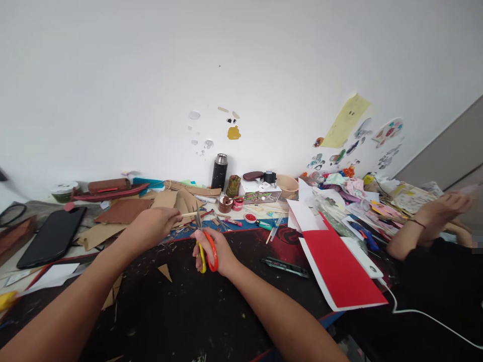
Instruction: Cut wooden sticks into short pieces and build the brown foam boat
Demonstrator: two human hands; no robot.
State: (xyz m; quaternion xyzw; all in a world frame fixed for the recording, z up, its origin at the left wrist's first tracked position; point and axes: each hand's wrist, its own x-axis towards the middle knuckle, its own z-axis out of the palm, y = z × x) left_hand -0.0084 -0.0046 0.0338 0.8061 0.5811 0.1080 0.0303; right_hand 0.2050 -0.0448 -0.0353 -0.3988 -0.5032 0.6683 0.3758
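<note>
A white wall (113,75) stands behind a cluttered worktop with a dark mat (151,311) at its near side. Over the mat, the right hand (222,250) is closed around the handles of the scissors (215,255), the landmark here; the blades point away and stand slightly apart. Just left of the scissors, the left hand (160,223) pinches a thin pale stick (188,214), which reaches to the blades. Whether the blades bite into it cannot be told. Judged from this, the stick is positioned at the blades; no completed cut can be confirmed, nor how much cutting remains. Both forearms converge from the near corners, the left wrist with its back upward, the right one turned thumb-side up. A cardboard triangle (165,272) lies to the near left of the scissors, a utility knife (285,266) to their right, a red sheet (339,266) farther right, and a black flask (219,175) beyond them.
</note>
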